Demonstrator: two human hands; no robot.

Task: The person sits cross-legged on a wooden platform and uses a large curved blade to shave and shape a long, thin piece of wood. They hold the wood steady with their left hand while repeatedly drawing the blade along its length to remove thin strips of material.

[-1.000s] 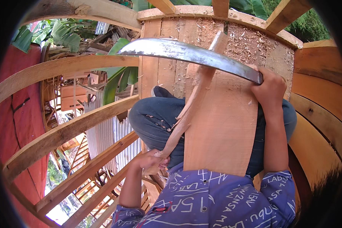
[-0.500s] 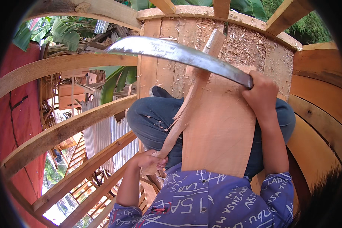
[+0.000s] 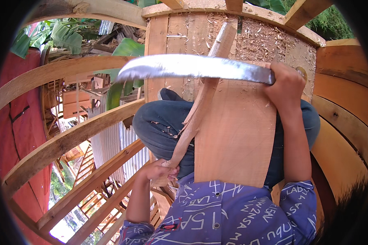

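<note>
My left hand (image 3: 161,170) is wrapped round the near end of a long, slightly crooked wooden stick (image 3: 196,118), partly stripped of bark. The stick slants up and away to the right, across a flat wooden board (image 3: 237,134) lying over my lap. A loose splinter peels from the stick's left side. My right hand (image 3: 287,86) grips the handle of a machete (image 3: 192,67). Its broad, curved blade points left and passes over the upper part of the stick; whether it touches the wood I cannot tell. Most of the handle is hidden in my fist.
Wood shavings (image 3: 257,41) litter the plank floor (image 3: 157,53) ahead of my crossed legs (image 3: 161,124). Wooden rails (image 3: 77,134) enclose the left side, with corrugated metal sheets and banana leaves (image 3: 129,48) beyond. Curved boards (image 3: 341,87) form the right side.
The machete has swung so that its blade lies more level, its handle end slightly higher. My right hand has risen a little; my left hand still holds the stick in nearly the same place.
</note>
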